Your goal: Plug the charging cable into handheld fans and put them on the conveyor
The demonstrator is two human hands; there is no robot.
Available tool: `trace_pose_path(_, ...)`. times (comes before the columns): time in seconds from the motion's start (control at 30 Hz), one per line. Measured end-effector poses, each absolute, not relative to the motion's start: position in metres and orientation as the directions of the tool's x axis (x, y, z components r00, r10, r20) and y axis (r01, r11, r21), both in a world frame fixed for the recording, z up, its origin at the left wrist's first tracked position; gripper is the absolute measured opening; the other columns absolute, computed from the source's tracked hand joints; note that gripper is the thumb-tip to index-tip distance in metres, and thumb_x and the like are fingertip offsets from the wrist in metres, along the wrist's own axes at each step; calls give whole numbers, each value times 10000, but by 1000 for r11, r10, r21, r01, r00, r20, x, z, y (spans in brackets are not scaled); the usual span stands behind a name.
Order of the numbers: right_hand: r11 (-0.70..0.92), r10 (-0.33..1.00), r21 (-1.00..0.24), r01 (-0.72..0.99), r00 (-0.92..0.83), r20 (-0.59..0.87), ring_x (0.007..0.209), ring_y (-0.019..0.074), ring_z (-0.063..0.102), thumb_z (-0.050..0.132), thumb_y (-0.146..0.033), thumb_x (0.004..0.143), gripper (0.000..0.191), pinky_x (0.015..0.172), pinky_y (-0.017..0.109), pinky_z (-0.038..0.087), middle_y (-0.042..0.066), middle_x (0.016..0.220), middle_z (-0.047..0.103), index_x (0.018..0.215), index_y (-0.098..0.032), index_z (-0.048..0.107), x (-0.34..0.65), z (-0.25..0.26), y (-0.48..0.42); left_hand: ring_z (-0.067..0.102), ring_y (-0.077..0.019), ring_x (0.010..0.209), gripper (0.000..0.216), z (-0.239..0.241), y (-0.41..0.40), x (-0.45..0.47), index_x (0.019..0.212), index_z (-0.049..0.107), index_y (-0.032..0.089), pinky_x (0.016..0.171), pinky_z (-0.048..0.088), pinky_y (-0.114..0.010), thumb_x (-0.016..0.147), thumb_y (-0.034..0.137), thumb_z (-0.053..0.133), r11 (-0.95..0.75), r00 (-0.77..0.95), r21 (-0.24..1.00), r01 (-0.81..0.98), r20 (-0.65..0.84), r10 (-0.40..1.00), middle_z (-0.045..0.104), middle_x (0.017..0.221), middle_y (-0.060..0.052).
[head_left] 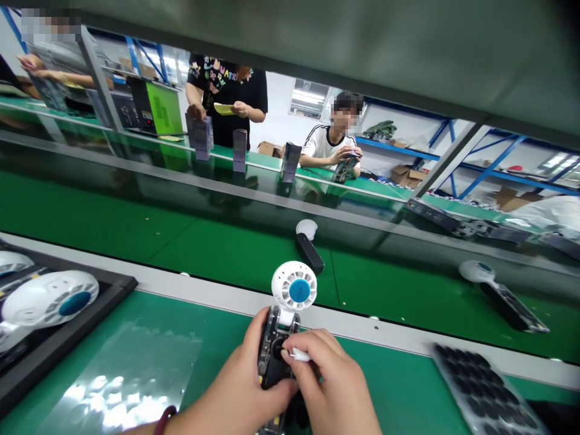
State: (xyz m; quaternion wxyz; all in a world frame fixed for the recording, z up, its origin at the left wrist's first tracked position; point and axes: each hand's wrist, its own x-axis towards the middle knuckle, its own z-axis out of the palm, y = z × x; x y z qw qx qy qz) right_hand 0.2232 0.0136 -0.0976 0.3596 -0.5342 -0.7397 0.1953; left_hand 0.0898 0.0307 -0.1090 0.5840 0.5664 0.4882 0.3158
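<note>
My left hand (258, 374) is wrapped round the dark handle of a small handheld fan (274, 362). The fan's round white head, with a blue centre, stands up above the handle and faces me. My right hand (330, 374) is closed in a pinch, its fingertips at a black round spot on the handle's face. A small white pointed piece (299, 354) shows between the fingers of that hand; its exact kind I cannot make out. The lower end of the handle is partly hidden by my hands.
A black tray (122, 289) with more fans stands at left, near a clear plastic sheet (136, 362). At right lies a sheet of black round pads (484, 386). Beyond, a green conveyor belt (217, 254) carries fans. Several people work opposite, and a shelf (362, 54) hangs overhead.
</note>
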Motion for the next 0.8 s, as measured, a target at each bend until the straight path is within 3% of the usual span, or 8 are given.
trace_pose_path(0.2,476,862,-529,702,-256,437,734,170,518,452,-38,751,213,607,265,449,3,781,588,829,-225,519,224,-98,13,590,-209,832,716,-110,28,89,1231,124,165,665,468,-271,636,181,522,134,344,976,172,-187,920,626,913,-52)
trace_pose_path(0.4,542,791,-377,751,-305,530,735,199,492,424,-4,705,295,564,283,469,53,812,580,885,-196,558,224,-103,10,567,-214,888,623,-105,28,89,1193,216,191,708,453,-281,649,190,520,128,340,974,187,-187,922,623,915,-37)
trace_pose_path(0.5,586,766,-334,739,-369,527,720,206,477,424,-18,713,334,540,299,471,78,842,583,976,-173,558,228,-101,11,569,-213,872,636,-104,29,89,1191,225,188,690,452,-277,626,172,518,155,335,971,181,-209,919,623,859,-22)
trace_pose_path(0.63,670,725,-327,667,-493,482,619,193,440,397,-35,752,343,477,297,439,89,722,569,1058,-124,524,238,-96,15,572,-212,833,670,-105,30,89,1205,208,192,657,449,-281,612,164,518,168,326,963,212,-232,916,611,840,-16)
trace_pose_path(0.8,700,711,-302,647,-590,383,587,186,393,345,-21,765,435,464,279,389,63,676,540,1169,-150,437,249,-95,19,584,-186,684,686,-107,31,88,1226,175,186,602,450,-295,626,171,508,174,333,956,238,-248,910,597,842,-31)
